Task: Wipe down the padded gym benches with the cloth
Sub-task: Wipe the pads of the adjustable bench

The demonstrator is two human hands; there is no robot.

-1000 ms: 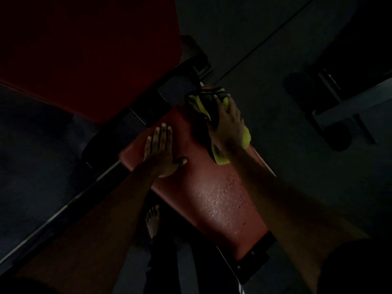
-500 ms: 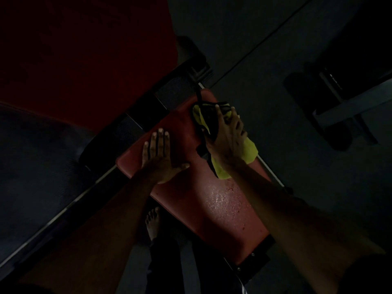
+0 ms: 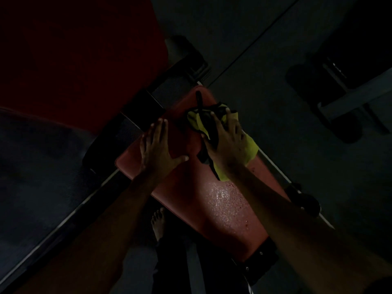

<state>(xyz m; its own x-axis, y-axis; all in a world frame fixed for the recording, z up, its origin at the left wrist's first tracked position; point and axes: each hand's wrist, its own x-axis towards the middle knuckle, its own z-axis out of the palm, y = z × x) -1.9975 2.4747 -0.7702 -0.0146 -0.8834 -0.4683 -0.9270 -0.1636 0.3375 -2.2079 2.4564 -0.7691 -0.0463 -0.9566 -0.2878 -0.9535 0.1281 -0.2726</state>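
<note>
You're pressing the yellow cloth [image 3: 251,145] onto the red bench pad [image 3: 186,200] with your right hand [image 3: 224,145], just right of centre frame, fingers lying straight and slightly apart over it, not bunching it. Your left hand [image 3: 158,149] is resting flat on the pad beside it, fingers together, thumb splayed, bracing. Lower centre, a wet patch [image 3: 224,200] is glistening, likely the ground left to cover. Press through the palm, pull long overlapping strokes toward that sheen, and mind the dark strip [image 3: 199,100] trailing off the cloth's upper edge.
</note>
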